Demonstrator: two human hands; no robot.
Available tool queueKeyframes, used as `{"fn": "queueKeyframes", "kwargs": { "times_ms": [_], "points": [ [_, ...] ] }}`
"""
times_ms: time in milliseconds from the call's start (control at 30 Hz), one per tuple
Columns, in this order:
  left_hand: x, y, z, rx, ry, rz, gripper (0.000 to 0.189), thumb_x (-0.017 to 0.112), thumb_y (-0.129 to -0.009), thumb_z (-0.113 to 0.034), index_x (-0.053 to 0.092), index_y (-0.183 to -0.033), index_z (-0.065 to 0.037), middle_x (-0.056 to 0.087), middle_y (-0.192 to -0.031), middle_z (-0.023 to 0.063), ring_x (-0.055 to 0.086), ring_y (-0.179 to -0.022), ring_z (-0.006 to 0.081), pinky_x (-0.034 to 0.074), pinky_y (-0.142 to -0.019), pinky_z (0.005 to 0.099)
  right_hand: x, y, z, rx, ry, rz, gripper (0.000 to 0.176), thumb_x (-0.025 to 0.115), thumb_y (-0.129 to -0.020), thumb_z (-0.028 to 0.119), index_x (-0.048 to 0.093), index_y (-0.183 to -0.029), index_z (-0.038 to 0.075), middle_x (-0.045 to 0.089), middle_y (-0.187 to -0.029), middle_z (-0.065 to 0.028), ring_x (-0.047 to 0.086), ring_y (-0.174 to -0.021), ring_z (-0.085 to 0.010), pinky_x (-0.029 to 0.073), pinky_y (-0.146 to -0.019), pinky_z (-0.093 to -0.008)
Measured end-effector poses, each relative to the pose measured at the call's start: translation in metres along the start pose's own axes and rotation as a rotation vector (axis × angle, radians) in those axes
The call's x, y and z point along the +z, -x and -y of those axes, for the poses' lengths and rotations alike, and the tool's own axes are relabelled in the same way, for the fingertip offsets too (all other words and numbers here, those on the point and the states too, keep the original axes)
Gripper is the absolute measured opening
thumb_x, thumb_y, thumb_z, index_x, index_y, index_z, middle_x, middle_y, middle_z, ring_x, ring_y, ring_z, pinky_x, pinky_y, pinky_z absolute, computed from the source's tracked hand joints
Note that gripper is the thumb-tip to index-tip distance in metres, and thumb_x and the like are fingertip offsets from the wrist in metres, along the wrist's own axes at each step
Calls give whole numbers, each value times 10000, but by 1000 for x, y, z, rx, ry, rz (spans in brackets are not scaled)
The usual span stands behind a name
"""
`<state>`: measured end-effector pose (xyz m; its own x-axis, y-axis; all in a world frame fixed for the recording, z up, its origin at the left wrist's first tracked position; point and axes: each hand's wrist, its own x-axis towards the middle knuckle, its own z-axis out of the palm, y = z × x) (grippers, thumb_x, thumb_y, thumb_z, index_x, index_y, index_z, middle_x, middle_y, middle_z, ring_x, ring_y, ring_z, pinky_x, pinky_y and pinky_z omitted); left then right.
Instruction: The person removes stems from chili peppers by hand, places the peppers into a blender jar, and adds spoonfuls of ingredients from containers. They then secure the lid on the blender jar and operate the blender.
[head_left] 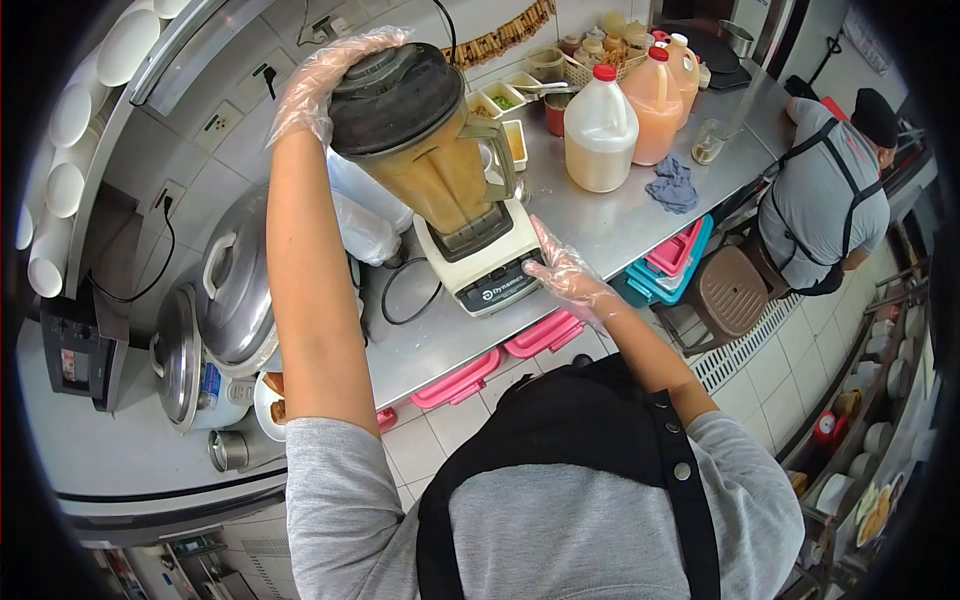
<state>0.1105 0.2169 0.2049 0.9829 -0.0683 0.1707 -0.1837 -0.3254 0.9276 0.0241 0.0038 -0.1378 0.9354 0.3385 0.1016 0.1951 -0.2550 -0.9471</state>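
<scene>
A blender with a white base (484,259) stands on the steel counter, its clear jar (425,180) holding a tan-yellow mixture. The black lid (395,100) sits on the jar. My left hand (335,82), in a clear plastic glove, is pressed over the lid's top and grips it. My right hand (572,275), gloved too, holds the right side of the base, with the thumb at the front control panel (503,288). A black cable (385,295) loops on the counter left of the base.
Jugs (600,140), a blue cloth (672,185), a glass (709,142) and small containers (512,90) stand right and behind. Large lidded pots (235,280) are at left. Pink-lidded boxes (545,334) sit below the edge. Another person (825,195) is at far right, near a brown stool (728,290).
</scene>
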Motion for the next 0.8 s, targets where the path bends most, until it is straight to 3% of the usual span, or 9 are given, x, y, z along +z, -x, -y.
{"fn": "queueKeyframes", "kwargs": {
  "times_ms": [67,233,433,633,800],
  "points": [
    [-3,-7,6,13,24,6,268,664,-738,-220,698,-958,-71,671,-975,53,618,-900,155,461,-836,268,2,-2,-10,-52,52,-18,803,595,-847,256,92,-1451,93,159,-1493,-155,195,-1369,-280,164,-1110,-335],
    [-7,-13,15,122,136,127,268,665,-741,-220,696,-957,-65,669,-985,52,616,-906,149,460,-838,268,4,-4,-16,-83,24,-31,804,597,-845,264,96,-1451,96,168,-1491,-154,204,-1365,-286,175,-1108,-337],
    [-6,-17,12,-16,161,80,254,667,-745,-197,695,-953,-54,675,-968,55,621,-901,150,464,-837,266,3,-2,-13,-80,48,-30,800,592,-848,274,98,-1450,92,166,-1491,-158,200,-1367,-283,168,-1108,-333],
    [-7,-8,13,89,197,121,243,663,-751,-188,695,-945,-44,678,-965,59,626,-896,150,467,-842,264,4,-3,-15,-76,35,-27,802,592,-850,281,97,-1450,86,166,-1491,-158,192,-1370,-280,161,-1110,-337],
    [-3,-2,7,63,202,61,236,658,-753,-182,696,-940,-43,680,-957,58,627,-893,150,466,-849,264,3,-3,-13,-72,24,-20,803,600,-847,260,100,-1449,81,167,-1490,-160,186,-1372,-274,157,-1110,-332]
  ]
}}
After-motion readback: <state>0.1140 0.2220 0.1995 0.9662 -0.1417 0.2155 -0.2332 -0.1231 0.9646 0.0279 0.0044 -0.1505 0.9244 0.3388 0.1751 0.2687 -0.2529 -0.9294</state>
